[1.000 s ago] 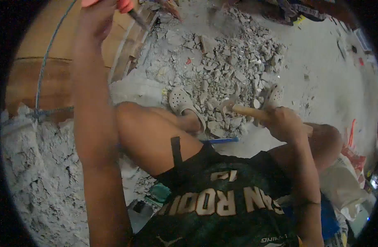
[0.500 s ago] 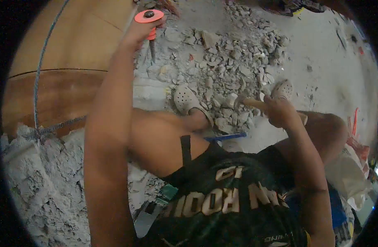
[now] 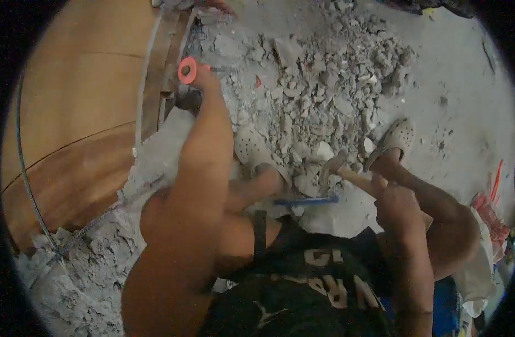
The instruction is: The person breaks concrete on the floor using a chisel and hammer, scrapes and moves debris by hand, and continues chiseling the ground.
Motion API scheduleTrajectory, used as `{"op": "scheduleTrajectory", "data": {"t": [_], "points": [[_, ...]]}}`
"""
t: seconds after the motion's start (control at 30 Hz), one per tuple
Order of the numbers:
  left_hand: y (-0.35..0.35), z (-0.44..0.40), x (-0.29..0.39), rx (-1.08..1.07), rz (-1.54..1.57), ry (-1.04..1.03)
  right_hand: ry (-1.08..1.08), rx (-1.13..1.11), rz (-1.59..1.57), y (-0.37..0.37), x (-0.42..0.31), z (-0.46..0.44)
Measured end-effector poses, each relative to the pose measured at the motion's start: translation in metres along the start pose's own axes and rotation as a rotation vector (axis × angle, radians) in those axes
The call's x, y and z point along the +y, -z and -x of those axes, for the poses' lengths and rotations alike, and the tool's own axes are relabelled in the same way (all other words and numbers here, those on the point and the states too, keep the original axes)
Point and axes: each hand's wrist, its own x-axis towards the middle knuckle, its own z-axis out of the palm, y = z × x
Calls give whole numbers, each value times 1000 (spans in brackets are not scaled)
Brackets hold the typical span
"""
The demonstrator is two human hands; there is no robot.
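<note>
My left hand [image 3: 206,80] is wrapped round a chisel [image 3: 187,71] with a bright orange-pink hand guard. The chisel's round struck end faces left, and its dark shaft points right over the broken concrete beside the wooden edge. Lower down on the right, my right hand [image 3: 399,206] grips a hammer [image 3: 358,180] by its wooden handle. The hammer's head, greyish and somewhat blurred, is above the floor between my feet, well apart from the chisel.
Concrete rubble [image 3: 324,101] covers the floor ahead, around my light clogs [image 3: 402,136]. A blue bar-shaped thing [image 3: 308,201] lies between my legs. On the left are a wooden panel [image 3: 89,84], a long bar or cable [image 3: 23,151] and rough broken concrete [image 3: 100,281]. A whitish sack [image 3: 476,269] stands right.
My left hand is lower in view, and the chisel has turned from pointing down to pointing right. My right hand and the hammer also sit lower. The whole view has shifted.
</note>
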Motion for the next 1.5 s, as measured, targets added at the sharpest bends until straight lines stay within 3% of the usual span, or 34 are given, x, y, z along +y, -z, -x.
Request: {"op": "scheduleTrajectory", "data": {"t": [0.03,0.1,0.17,0.23,0.3,0.43,0.5,0.53,0.67,0.73,0.83,0.97,1.03,1.07,1.13,1.17,1.23,1.37,1.43,1.5], "points": [[19,14,8,-1,-24,3,1,28,19,3,0,3],[27,43,50,164,89,199,6,76,37,11,3,3],[30,65,59,211,136,171,-5,-40,148,16,4,2],[29,60,72,263,201,147,31,71,86,13,3,3],[25,41,89,-605,-227,211,51,166,25,7,2,7],[18,10,91,-475,-306,187,62,122,35,10,-4,4],[19,-13,77,-146,72,182,60,91,28,7,-3,7],[16,-16,85,-124,-55,221,66,80,21,5,-2,6],[18,-37,42,-292,56,164,118,65,66,-6,5,2],[13,-23,33,-154,17,92,48,20,77,0,2,1],[46,3,37,-269,59,-1,24,34,98,-3,7,5],[74,57,48,-182,188,-56,20,93,70,5,6,10],[93,68,34,-299,-128,-104,13,105,-2,9,3,14],[100,65,25,-300,-130,-99,6,118,-67,10,4,15],[106,42,13,-534,-230,-271,14,67,-44,-1,10,12],[105,38,14,-534,-227,-277,26,23,-18,-1,12,11],[98,32,13,-426,-623,-282,25,67,-41,3,8,19],[71,21,29,-442,-642,-143,57,156,-15,6,4,33],[55,17,18,-413,-194,-181,69,156,16,10,3,36],[56,17,12,-481,-379,-283,86,145,47,4,3,37]]}}
